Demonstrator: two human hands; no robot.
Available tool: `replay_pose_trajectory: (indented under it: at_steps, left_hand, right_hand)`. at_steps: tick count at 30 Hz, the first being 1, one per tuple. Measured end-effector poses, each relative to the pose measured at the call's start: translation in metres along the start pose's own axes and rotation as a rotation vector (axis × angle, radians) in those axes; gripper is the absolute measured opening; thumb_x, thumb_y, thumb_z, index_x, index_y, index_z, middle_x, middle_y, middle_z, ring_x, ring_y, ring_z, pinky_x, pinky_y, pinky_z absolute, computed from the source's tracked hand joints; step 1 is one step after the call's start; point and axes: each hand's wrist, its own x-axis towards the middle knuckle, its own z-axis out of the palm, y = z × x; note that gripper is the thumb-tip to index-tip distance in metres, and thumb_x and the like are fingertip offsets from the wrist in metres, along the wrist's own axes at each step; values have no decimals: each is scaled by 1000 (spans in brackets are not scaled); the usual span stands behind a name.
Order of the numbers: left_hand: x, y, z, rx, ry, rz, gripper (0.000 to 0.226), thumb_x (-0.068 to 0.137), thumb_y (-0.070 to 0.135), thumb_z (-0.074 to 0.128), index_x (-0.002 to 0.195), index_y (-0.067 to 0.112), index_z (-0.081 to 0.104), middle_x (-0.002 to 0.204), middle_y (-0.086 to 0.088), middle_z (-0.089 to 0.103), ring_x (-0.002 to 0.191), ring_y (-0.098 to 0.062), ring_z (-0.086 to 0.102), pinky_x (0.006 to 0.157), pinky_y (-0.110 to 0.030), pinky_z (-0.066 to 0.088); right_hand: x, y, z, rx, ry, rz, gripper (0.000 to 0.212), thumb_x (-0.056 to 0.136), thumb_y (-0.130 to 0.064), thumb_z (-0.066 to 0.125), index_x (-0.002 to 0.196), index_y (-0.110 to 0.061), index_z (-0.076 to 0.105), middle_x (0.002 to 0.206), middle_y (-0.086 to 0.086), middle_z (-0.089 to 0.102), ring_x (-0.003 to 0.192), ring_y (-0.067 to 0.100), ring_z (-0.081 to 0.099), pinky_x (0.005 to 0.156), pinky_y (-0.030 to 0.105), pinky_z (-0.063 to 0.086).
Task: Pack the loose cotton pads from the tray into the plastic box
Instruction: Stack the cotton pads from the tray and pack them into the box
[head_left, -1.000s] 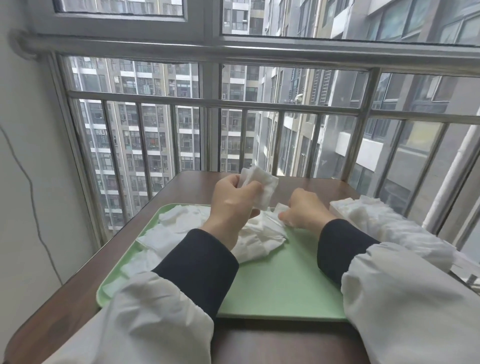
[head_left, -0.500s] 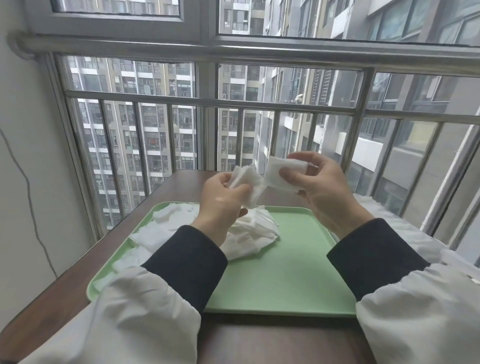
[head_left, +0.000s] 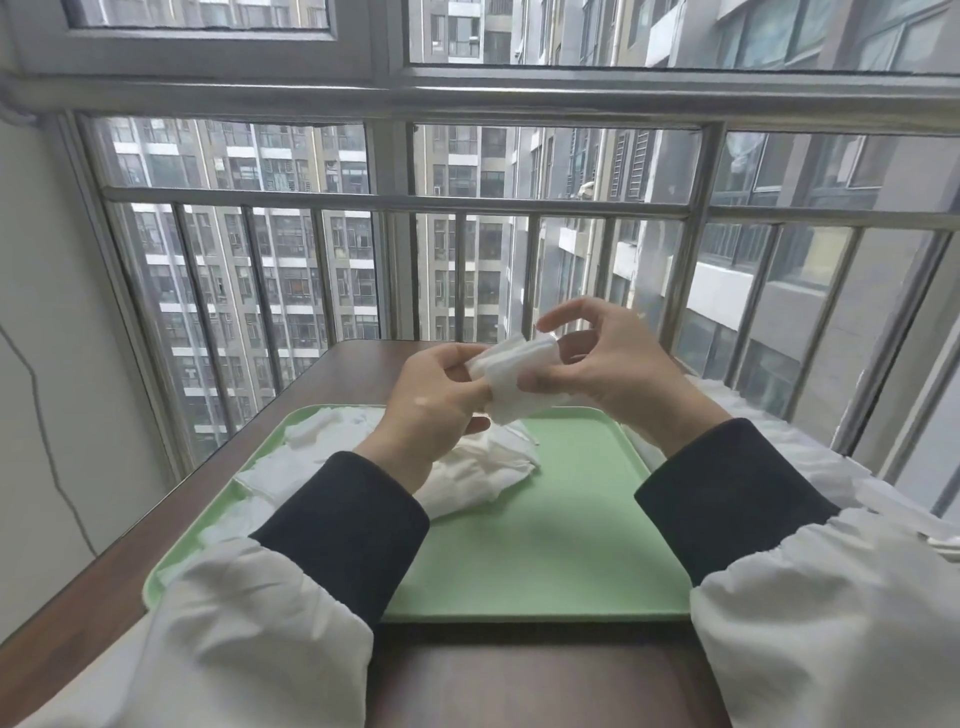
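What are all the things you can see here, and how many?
pale green plastic tray: one, green, on the table
loose white cotton pads: many, white, heaped on the tray's left and middle
small stack of white cotton pads: one, white, held above the tray
dark brown wooden table: one, brown, under the tray
soft white heap: one, white, right of the tray, unclear what
silver metal window railing: one, grey, behind the table
tall apartment blocks: several, grey, outside
dark sleeve cuffs: two, black, at the wrists
left hand: one, grips the stack
right hand: one, pinches the stack
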Motion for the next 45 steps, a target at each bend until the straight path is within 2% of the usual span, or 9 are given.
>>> replay_pose_trajectory:
  at_steps: [12, 17, 22, 27, 33, 36, 39, 42, 45]
  left_hand:
    - [-6, 6, 1, 0, -60, 10, 14, 98, 18, 65, 111, 17, 70, 94, -1, 77, 77, -14, 75, 61, -24, 56]
    - [-11, 15, 6, -81, -128, -2, 43, 90, 56, 65, 109, 18, 72, 90, 2, 76, 80, -13, 74, 62, -23, 55]
    - [-14, 17, 10, -90, -198, 112, 33, 82, 29, 83, 111, 21, 70, 98, 1, 78, 90, -17, 76, 68, -29, 60]
    - [-24, 28, 19, -195, -265, 129, 30, 79, 31, 78, 105, 17, 74, 94, -7, 79, 79, -25, 77, 60, -27, 59]
    - [-22, 32, 48, 244, -228, 195, 1, 95, 19, 69, 95, 19, 70, 82, 0, 78, 69, -16, 75, 61, -34, 57]
    - [-20, 31, 76, 560, -325, 180, 6, 91, 32, 71, 87, 30, 66, 86, 8, 75, 75, -11, 73, 69, -33, 61]
    - [-16, 25, 106, 791, -349, 117, 26, 85, 48, 67, 91, 23, 67, 92, 3, 73, 86, -18, 69, 80, -37, 58]
    - [-11, 13, 127, 860, -356, 68, 36, 84, 53, 62, 71, 21, 54, 69, 4, 60, 67, -17, 58, 61, -32, 47]
    - [-6, 2, 137, 807, -330, 48, 41, 83, 52, 65, 59, 27, 43, 56, 10, 50, 57, -13, 51, 55, -29, 35]
  right_hand:
    - [-1, 5, 5, -77, 106, -13, 61, 59, -15, 96, 110, -16, 64, 82, 4, 72, 68, 8, 71, 56, 16, 53]
    - [-6, -3, 1, -131, 115, 20, 61, 63, -28, 94, 115, -14, 67, 96, 0, 70, 84, 15, 68, 68, 22, 56]
    - [-16, -17, -17, -72, -35, 103, 38, 71, -24, 90, 101, -8, 73, 90, 4, 78, 86, 17, 75, 70, 24, 59]
    - [-28, -34, -51, -94, -160, 96, 25, 81, -14, 81, 102, -4, 72, 89, 3, 76, 84, 14, 72, 69, 21, 54]
    - [-32, -48, -120, -341, -155, 170, 33, 81, -16, 82, 111, -15, 68, 97, -1, 77, 92, 15, 73, 75, 23, 57]
    - [-27, -37, -141, -432, -105, 250, 35, 82, -10, 80, 112, -15, 64, 96, -2, 75, 91, 15, 72, 67, 18, 54]
    - [-20, -20, -144, -454, -107, 318, 38, 83, -8, 76, 114, -17, 56, 110, 3, 66, 96, 16, 67, 64, 15, 52]
    - [-16, -2, -142, -475, -186, 376, 29, 86, -7, 73, 111, -13, 60, 110, 7, 66, 97, 19, 67, 68, 21, 53]
    - [-11, 11, -139, -555, -235, 383, 29, 87, -9, 72, 113, -14, 60, 104, 6, 67, 92, 19, 68, 70, 24, 56]
